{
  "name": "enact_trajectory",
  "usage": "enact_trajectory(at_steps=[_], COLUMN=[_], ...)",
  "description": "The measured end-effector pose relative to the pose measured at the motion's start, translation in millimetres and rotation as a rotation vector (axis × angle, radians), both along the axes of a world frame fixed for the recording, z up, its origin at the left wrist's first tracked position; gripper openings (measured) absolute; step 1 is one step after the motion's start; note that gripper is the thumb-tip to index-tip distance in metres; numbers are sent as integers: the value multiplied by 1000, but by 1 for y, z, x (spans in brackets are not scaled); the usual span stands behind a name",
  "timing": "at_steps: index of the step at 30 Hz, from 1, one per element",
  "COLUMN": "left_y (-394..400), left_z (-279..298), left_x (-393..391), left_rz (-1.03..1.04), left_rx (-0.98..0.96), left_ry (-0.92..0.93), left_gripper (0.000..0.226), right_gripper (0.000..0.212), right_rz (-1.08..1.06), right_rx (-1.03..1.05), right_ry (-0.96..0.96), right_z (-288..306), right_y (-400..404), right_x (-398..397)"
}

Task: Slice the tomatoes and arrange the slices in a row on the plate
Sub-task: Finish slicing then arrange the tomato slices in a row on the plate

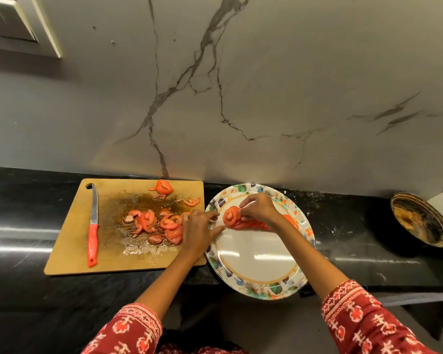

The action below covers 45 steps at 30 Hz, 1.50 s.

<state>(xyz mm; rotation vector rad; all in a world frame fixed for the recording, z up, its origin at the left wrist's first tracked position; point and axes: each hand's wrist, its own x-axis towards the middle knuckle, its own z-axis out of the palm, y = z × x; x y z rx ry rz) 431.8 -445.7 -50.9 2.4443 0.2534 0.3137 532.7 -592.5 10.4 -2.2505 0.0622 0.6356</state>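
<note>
Red sleeves with white patterns (368,318) fill the bottom of the frame, and 2 bare arms reach up from them toward the middle. Just above, in the lower middle of the frame, sits a big round white plate with a leafy, colourful rim (256,282) on the black shiny counter (23,290). On the upper part of the plate lies a row of red tomato slices (243,223), each one leaning on the next, and part of the row is hidden under the right hand (258,208). That hand has its fingers curled, and its fingertips pinch the top tomato slice (231,214) at the left end of the row. The left hand (198,232) lies over the left edge of the plate with its fingers straight and a little spread, pointing at the row, holding nothing. To the left of the plate, touching or almost touching it, is a brown wooden cutting board (69,246), wet in the middle. More cut tomato pieces (154,222) lie in a messy pile on the board, with a few bits near its top edge. A knife with a red plastic handle (93,226) lies on the left side of the board, blade pointing up the frame. At the far right of the frame sits a dirty round dark pan (420,221). A grey marble wall (241,85) fills the top.
</note>
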Motion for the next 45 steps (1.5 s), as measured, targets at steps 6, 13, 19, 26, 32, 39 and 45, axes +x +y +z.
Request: enact_trajectory(at_steps=[6,13,19,26,32,39,45], left_y=[-18,-17,-18,-13,14,83,138], left_z=[0,-5,-2,0,2,11,6], left_x=[7,9,9,7,-3,-33,-68], left_rz=[34,38,39,5,127,346,399], left_rx=[92,86,90,29,-12,-10,-1], left_ry=[37,25,8,-5,-90,-118,-88], left_gripper=[45,36,28,30,17,17,21], right_gripper=[6,16,22,20,21,22,19], right_rz=[97,412,429,292,243,365,398], right_rx=[-75,-272,-330,-281,-197,-100,-182], right_ry=[-89,-268,-386,-392,-422,-420,-333], right_z=[-9,-8,-4,-9,-3,0,-9], right_y=[-3,-5,-8,-11,4,54,98], right_x=[0,6,12,13,8,-19,-47])
